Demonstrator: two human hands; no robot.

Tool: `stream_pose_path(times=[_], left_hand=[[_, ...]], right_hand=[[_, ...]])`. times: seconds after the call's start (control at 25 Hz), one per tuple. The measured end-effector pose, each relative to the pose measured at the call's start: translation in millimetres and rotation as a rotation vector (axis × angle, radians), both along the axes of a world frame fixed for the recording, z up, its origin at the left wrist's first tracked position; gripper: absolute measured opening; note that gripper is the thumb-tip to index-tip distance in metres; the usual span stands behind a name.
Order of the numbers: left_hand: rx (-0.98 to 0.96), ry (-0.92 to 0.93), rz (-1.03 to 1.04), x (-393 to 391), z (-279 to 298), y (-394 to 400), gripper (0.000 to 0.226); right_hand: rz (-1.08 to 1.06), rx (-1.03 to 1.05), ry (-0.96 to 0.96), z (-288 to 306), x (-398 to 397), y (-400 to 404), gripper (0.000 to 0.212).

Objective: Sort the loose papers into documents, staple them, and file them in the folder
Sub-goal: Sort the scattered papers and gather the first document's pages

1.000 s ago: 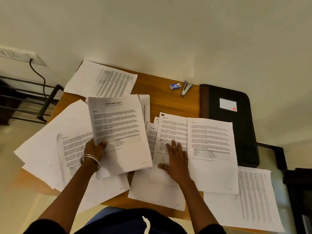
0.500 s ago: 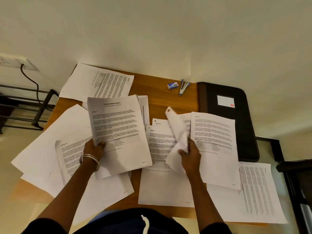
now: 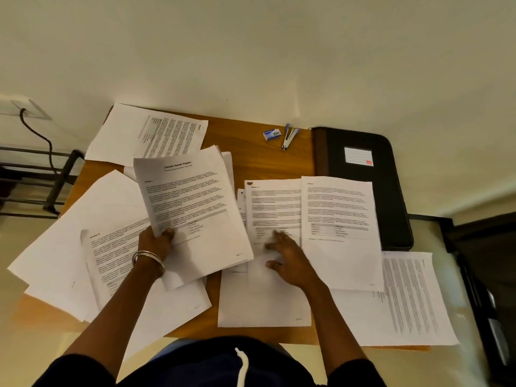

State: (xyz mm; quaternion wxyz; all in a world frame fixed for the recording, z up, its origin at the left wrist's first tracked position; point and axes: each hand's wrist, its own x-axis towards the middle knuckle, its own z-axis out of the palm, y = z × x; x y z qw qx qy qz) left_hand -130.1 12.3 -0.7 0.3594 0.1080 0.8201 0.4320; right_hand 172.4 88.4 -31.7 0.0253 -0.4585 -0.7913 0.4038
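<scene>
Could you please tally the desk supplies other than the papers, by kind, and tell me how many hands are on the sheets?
Black zip folder with a white label: 1
Silver and blue stapler: 1
Small white and blue staple box: 1
Hands on the sheets: 2, the left hand and the right hand
Total: 5

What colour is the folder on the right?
Black folder, with a white label; seen in the head view.
</scene>
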Motion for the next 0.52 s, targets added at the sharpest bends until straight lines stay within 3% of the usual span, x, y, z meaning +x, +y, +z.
stream_pose_path(times=[0.08,0.16,0.24,0.36,0.44,0.52], left_hand=[[0.015,-0.003,0.001,13.2,4.4,4.3,0.036],[0.028,-0.021,-0.016,30.7,7.8,9.6,0.037],[0.040,-0.046,-0.052,53.9,9.1,16.5,0.037],[0.039,-0.038,-0.159,96.2,12.6,26.1,0.039],[0.034,-0.013,-0.245,123.8,11.3,29.1,0.040],[0.046,0.014,-0.312,144.9,9.8,30.7,0.040]], right_hand=[[0.000,0.113,0.037,-1.8,4.2,-8.2,0.047],[-0.212,0.298,0.104,-1.1,20.8,-9.6,0.046],[-0.596,0.411,0.054,4.8,53.3,-6.5,0.049],[-1.223,0.186,-0.214,12.4,120.8,-6.2,0.066],[-1.299,0.044,-0.413,6.0,162.6,-18.6,0.079],[-1.137,0.007,-0.465,-7.7,185.9,-36.4,0.087]])
